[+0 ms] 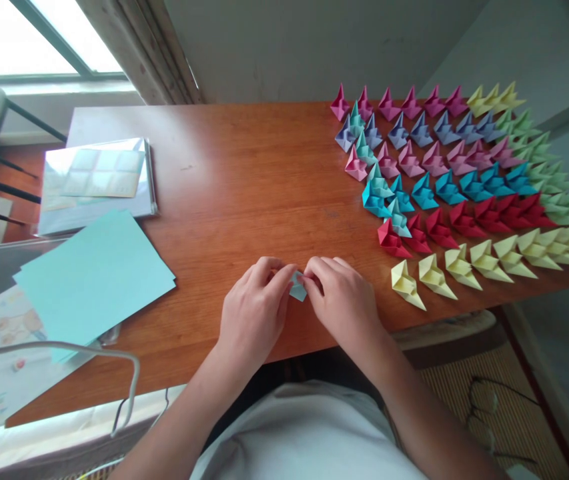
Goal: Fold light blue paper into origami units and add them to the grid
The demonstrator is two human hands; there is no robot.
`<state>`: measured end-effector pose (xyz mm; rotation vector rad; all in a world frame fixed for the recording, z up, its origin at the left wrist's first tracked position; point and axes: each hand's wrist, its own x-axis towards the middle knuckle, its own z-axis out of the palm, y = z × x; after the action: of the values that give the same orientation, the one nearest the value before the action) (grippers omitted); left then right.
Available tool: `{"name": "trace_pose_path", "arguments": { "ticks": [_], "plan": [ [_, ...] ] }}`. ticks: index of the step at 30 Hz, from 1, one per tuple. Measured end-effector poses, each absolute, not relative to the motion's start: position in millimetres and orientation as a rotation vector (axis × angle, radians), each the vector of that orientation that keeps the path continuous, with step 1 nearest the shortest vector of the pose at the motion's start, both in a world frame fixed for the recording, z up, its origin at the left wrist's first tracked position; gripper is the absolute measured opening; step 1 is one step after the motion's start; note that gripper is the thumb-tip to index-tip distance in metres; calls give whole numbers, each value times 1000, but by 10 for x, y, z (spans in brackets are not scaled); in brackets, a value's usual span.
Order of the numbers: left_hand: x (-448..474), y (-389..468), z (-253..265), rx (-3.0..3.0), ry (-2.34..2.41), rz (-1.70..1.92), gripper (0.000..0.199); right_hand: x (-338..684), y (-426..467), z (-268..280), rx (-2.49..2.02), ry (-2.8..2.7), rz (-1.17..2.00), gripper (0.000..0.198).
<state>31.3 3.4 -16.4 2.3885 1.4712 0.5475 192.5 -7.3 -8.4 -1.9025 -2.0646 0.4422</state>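
Between my two hands, close to the table's front edge, is a small folded piece of light-blue paper [298, 288]. My left hand [258, 301] pinches its left side between thumb and forefinger. On the other side, my right hand [340, 293] grips the upper right part with curled fingers. The fingertips cover much of the paper, so its full shape is hidden. To the right of my hands stand rows of folded paper boats [434, 230] in red, blue, pink, purple, yellow and green.
Turquoise paper sheets [97, 273] lie at the left, overlapping a clear plastic case. Behind them sits a flat packet [94, 180] with a card on top. A pale cable [89, 348] crosses the lower left. The wooden table [234, 180] meets a wall at the back.
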Motion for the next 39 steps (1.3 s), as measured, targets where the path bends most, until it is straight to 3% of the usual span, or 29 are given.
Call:
{"name": "trace_pose_path", "arguments": {
  "ticks": [10,20,23,25,30,39],
  "plan": [
    [281,90,-148,2372,1384,487,25,1926,-204,-130,-1876,-1944,424,9],
    [199,74,-80,1971,1264,633,9,1966,-270,-117,-1575,-1658,795,2],
    [198,42,7,1800,1162,610,7,1964,-299,-96,-1480,-1443,903,17],
    [198,22,58,1726,1090,588,10,1953,-310,-90,-1435,-1328,975,22],
    [226,-34,81,1382,1041,664,18,1957,-294,-51,-1360,-1348,1079,12],
    [331,-119,87,1218,973,632,23,2023,-270,-3,-1370,-1435,1128,11]
  ]
}}
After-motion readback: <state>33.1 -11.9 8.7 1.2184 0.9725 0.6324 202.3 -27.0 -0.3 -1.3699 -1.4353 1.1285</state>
